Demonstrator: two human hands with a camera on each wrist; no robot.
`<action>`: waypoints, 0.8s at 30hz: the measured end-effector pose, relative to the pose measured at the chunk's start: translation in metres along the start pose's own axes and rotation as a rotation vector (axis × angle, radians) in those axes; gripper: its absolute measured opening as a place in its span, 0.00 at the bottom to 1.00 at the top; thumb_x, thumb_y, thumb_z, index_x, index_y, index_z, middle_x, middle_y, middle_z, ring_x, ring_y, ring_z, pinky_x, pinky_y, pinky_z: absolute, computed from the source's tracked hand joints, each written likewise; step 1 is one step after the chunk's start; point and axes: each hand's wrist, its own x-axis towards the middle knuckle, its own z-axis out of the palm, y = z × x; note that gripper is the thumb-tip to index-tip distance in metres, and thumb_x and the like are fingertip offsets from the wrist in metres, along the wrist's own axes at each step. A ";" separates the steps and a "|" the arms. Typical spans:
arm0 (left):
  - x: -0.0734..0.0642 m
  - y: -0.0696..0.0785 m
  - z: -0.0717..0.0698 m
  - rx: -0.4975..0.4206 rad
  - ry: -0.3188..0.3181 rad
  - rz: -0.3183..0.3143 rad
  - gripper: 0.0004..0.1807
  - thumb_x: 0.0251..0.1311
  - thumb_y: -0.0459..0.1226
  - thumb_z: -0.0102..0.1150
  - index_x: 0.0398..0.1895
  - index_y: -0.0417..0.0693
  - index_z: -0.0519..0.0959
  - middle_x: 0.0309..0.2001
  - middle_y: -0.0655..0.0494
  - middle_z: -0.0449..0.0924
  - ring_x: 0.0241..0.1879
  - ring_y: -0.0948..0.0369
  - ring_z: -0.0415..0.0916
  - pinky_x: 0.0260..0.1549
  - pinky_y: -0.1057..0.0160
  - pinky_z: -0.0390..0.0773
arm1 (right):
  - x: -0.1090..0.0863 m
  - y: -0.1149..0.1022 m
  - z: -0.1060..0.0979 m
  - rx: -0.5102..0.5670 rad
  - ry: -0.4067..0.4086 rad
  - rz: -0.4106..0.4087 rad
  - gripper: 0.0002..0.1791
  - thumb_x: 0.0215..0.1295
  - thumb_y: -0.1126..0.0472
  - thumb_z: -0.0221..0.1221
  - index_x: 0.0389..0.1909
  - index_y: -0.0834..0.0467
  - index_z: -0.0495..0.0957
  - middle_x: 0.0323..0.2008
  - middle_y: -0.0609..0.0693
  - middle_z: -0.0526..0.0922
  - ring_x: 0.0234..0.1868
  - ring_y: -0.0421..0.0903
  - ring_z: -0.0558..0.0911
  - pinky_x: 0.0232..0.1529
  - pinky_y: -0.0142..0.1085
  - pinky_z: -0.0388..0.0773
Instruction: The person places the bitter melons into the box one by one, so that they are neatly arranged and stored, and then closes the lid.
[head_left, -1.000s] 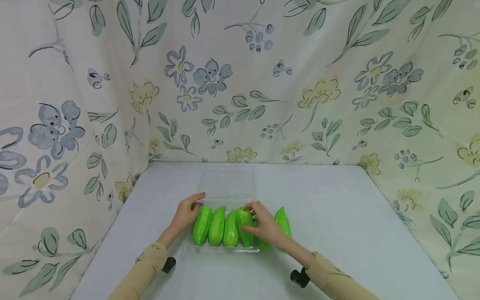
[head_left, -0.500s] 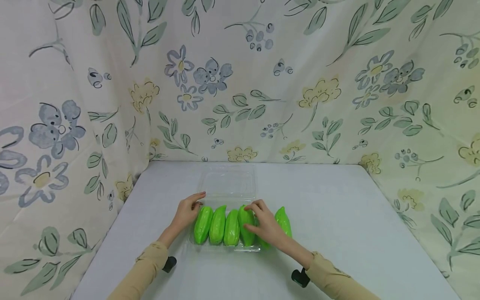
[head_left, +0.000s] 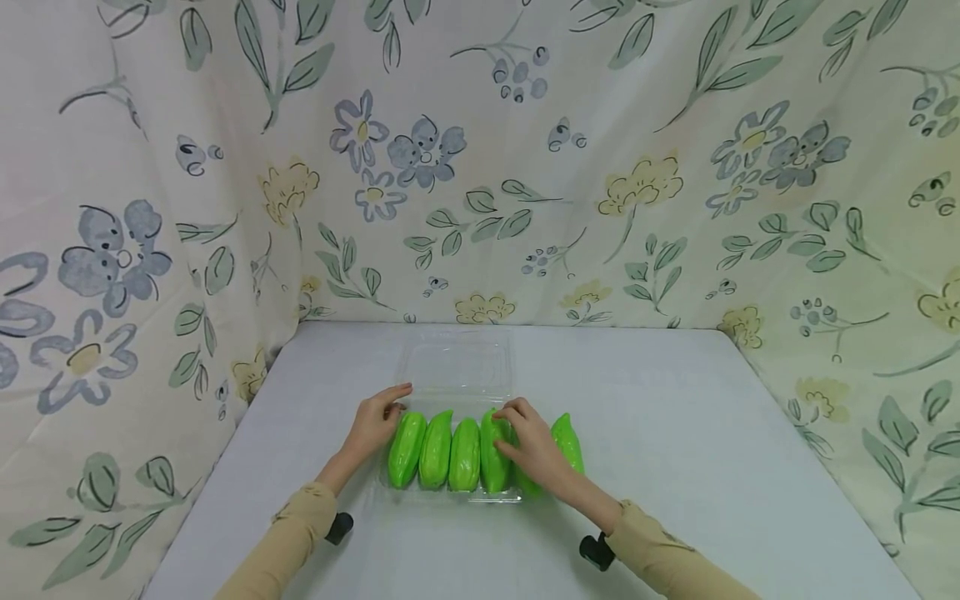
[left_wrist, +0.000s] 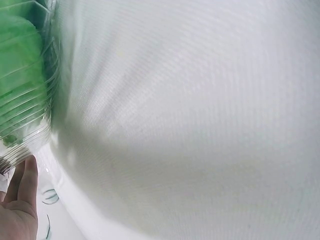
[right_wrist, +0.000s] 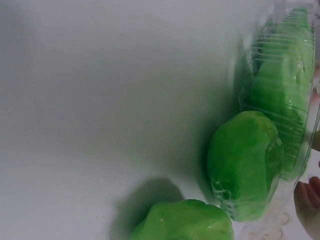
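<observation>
Several glossy bright-green, elongated, vegetable-like pieces lie side by side in a clear plastic clamshell container. Its clear lid lies back on the table behind it. My right hand reaches over the container's right side. Its bent index finger and thumb hold the rightmost visible green piece in the container. My left hand touches the container's far left corner with extended fingers. In the left wrist view, fingertips meet the container's wall.
Outside the container, to its right, lie two more green pieces. One shows beyond my right hand; the other lies close against the container, mostly hidden by that hand in the head view. A white cloth covers the table; a floral curtain hangs behind.
My right hand and the rightmost green piece in the container have shifted slightly right. The thumb has slid toward that piece's right edge. My left hand stays where it was.
</observation>
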 end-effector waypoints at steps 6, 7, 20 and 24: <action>0.000 0.000 0.001 -0.002 0.002 0.013 0.22 0.58 0.19 0.48 0.56 0.35 0.76 0.58 0.42 0.76 0.44 0.48 0.83 0.38 0.59 0.84 | 0.004 0.002 0.002 0.004 -0.006 0.063 0.20 0.52 0.68 0.67 0.48 0.62 0.77 0.43 0.53 0.78 0.42 0.49 0.78 0.39 0.35 0.79; 0.000 0.000 0.001 -0.002 0.002 0.014 0.22 0.58 0.19 0.48 0.56 0.35 0.76 0.58 0.42 0.76 0.44 0.48 0.83 0.38 0.59 0.84 | 0.004 0.002 0.002 0.005 -0.008 0.066 0.20 0.52 0.68 0.67 0.48 0.62 0.77 0.44 0.53 0.78 0.43 0.50 0.79 0.40 0.36 0.79; -0.001 0.000 0.000 -0.004 0.002 0.020 0.22 0.59 0.19 0.48 0.56 0.35 0.76 0.59 0.42 0.76 0.44 0.48 0.82 0.37 0.60 0.84 | 0.002 0.003 0.001 0.121 -0.035 0.106 0.20 0.54 0.66 0.66 0.49 0.62 0.77 0.46 0.55 0.79 0.49 0.54 0.80 0.48 0.42 0.81; -0.001 0.001 0.000 -0.009 -0.005 0.012 0.22 0.59 0.19 0.47 0.57 0.36 0.76 0.59 0.42 0.75 0.45 0.48 0.82 0.36 0.61 0.83 | 0.001 0.003 0.000 0.202 -0.010 0.092 0.20 0.54 0.68 0.66 0.49 0.64 0.77 0.45 0.58 0.80 0.48 0.54 0.80 0.49 0.43 0.81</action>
